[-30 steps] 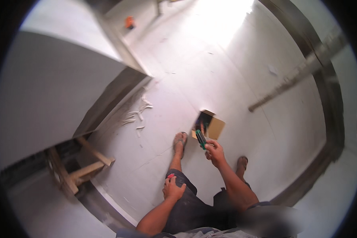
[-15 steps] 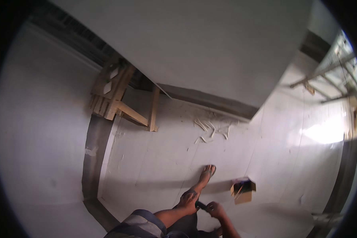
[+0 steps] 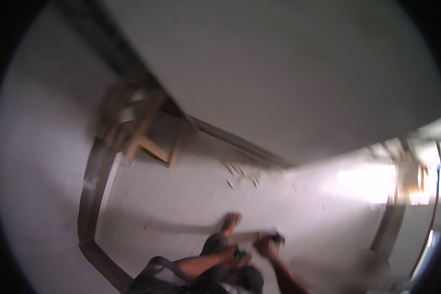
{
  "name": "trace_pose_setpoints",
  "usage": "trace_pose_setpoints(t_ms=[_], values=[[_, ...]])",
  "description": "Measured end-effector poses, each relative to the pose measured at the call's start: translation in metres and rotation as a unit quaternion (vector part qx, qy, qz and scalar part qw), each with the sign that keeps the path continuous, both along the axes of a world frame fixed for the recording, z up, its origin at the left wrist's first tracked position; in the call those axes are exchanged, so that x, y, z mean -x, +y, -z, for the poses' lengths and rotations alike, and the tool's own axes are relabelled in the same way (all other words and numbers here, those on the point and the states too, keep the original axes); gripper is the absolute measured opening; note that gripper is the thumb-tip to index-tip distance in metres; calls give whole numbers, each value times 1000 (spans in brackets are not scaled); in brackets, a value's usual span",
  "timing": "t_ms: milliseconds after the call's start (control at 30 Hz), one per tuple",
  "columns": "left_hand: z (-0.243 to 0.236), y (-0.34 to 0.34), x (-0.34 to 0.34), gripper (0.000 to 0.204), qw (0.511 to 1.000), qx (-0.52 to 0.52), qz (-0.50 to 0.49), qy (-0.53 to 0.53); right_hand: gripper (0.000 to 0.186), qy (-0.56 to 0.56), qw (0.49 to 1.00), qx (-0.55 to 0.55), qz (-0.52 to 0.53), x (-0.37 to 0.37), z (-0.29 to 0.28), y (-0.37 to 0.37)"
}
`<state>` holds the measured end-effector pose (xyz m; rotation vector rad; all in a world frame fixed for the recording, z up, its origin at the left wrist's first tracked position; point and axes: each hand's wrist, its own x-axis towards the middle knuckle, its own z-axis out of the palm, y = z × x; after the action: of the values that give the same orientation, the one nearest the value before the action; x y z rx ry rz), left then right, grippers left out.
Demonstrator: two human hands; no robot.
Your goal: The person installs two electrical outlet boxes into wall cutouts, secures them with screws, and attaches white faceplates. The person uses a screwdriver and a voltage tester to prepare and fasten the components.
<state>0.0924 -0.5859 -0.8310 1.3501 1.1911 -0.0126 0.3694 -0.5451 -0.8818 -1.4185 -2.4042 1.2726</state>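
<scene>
The picture is badly smeared by motion. My left hand rests over my bent knee, and a small green tool shows at its fingertips. Just to its right, my right hand reaches toward a small dark thing on the floor; the blur hides whether it grips it. My bare foot stands on the white floor in front of both hands.
A large pale panel fills the upper half. A wooden frame stands under its left end. Pale scraps lie along its lower edge. A dark strip borders the floor on the left. Bright light falls at the right.
The view has swung further and blurred. My two hands have come close together over my knee, and the green tool now shows by the left hand.
</scene>
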Motion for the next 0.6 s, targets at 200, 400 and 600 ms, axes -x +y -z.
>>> trace_pose_setpoints(t_ms=[200,400,600], values=[[14,-29,17,41,974,-142,-57,168,26,129,664,331,658,-47,5,23],[23,-54,-15,40,969,-164,34,183,23,42,483,392,782,-137,133,-103],[28,-63,-16,38,961,-157,108,200,31,-14,432,459,776,-98,256,-125]])
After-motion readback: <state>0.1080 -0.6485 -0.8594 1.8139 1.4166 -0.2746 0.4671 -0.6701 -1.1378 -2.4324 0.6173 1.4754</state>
